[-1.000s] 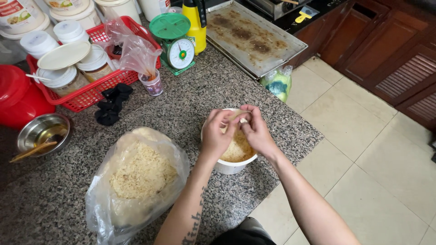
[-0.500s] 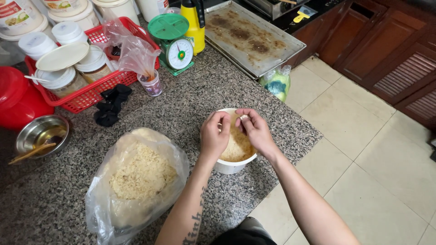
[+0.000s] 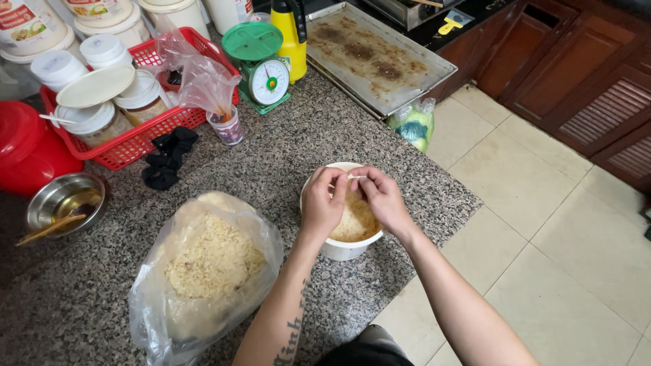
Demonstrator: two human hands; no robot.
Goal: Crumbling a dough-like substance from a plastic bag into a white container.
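Observation:
A white round tub (image 3: 339, 249) of pale crumbly shreds stands on the granite counter (image 3: 319, 129) near its front corner. Both my hands hover over it. My left hand (image 3: 321, 203) and my right hand (image 3: 381, 196) pinch the two ends of a thin white strand (image 3: 355, 177) stretched between their fingertips above the tub. To the left lies a clear plastic bag (image 3: 203, 271) filled with the same crumbly stuff.
A red basket (image 3: 129, 146) of lidded jars, a green kitchen scale (image 3: 261, 68), a yellow bottle (image 3: 289, 34) and a stained baking tray (image 3: 380, 57) line the back. A steel bowl (image 3: 64, 200), red container (image 3: 27, 146), black cloth (image 3: 166, 159) and small cup (image 3: 227, 125) sit left. Tiled floor lies right.
My hands dipped into the tub's shreds, then rose slightly and now hold a thin strand stretched between the fingertips.

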